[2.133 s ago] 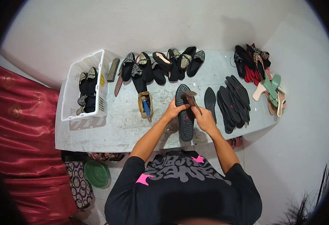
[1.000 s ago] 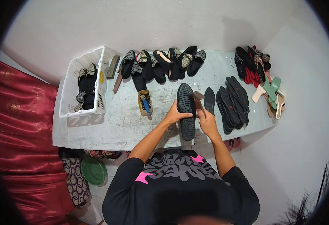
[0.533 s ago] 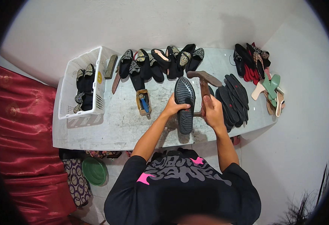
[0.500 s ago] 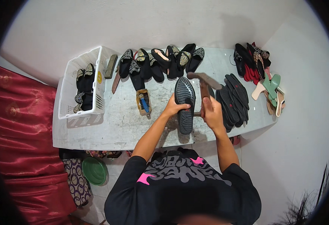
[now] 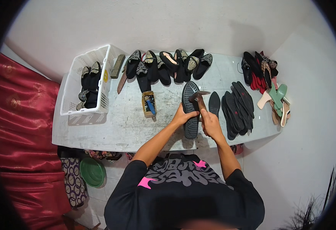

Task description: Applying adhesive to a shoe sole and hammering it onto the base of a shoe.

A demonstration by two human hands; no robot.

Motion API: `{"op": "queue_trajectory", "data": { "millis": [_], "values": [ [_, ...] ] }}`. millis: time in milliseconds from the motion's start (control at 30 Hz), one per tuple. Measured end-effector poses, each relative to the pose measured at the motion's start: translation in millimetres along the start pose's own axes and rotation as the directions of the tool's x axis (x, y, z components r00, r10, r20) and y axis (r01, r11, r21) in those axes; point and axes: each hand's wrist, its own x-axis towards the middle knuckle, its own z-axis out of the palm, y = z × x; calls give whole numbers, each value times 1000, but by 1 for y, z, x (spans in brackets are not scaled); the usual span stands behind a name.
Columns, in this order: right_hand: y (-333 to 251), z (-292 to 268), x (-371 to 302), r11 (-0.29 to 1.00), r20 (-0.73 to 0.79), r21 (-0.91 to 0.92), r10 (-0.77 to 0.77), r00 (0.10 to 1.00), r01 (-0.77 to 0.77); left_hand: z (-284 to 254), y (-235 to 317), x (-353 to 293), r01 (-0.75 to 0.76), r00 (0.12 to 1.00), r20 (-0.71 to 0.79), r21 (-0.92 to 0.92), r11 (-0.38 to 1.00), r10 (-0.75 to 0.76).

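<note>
While the left hand point(image 5: 186, 115) clamps a black shoe sole point(image 5: 191, 129), tread up, above the near half of the table point(image 5: 110, 134), the right hand point(image 5: 211, 124) grips a hammer point(image 5: 201, 102) by its handle, its head over the tread; whether they touch cannot be told. To the right lie 1 loose sole point(image 5: 214, 102) and a pile of soles point(image 5: 237, 109); to the left, a small box point(image 5: 148, 93) holds a blue-handled tool point(image 5: 150, 105).
</note>
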Motion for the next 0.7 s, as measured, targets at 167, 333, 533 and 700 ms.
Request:
{"op": "queue_trajectory", "data": {
  "millis": [167, 333, 533, 700],
  "values": [
    [-68, -4, -10, 967, -57, 82, -239, 969, 243, 1, -3, 0, -33, 999, -36, -28, 999, 32],
    [-46, -1, -8, 919, -98, -32, -393, 914, 392, 8, 6, -2, -4, 1000, -3, -127, 992, 3],
    [-12, 16, 10, 926, -74, -307, -252, 965, 218, 0, -7, -1, 9, 1000, 21, -123, 992, -7],
    [-53, 3, -2, 963, -50, -107, -254, 966, 247, 3, -1, -2, 20, 1000, 24, -148, 989, -17]
  ]
}}
